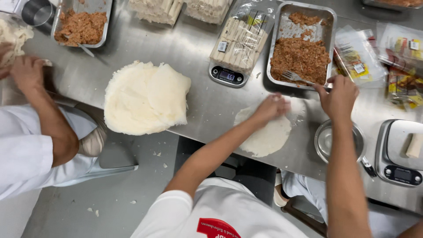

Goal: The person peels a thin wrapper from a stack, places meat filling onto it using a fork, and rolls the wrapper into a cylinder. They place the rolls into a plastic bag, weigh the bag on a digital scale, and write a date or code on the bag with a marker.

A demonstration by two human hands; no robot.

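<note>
Right hand (339, 94) grips fork (296, 77), tines left in filling tray (328, 26) | left hand (271, 108) flat on round wrapper (266, 134), near-left of tray | wrapper stack (143, 97) farther left | co-worker's hand (26, 72) far left.

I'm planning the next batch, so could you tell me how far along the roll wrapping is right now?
Done: finished rolls are packed on the small scale, and one roll lies on the right-hand scale. In hand: the left hand presses a single wrapper flat while the right hand holds a fork in the filling tray. Left: a thick wrapper stack and much filling remain.
</note>
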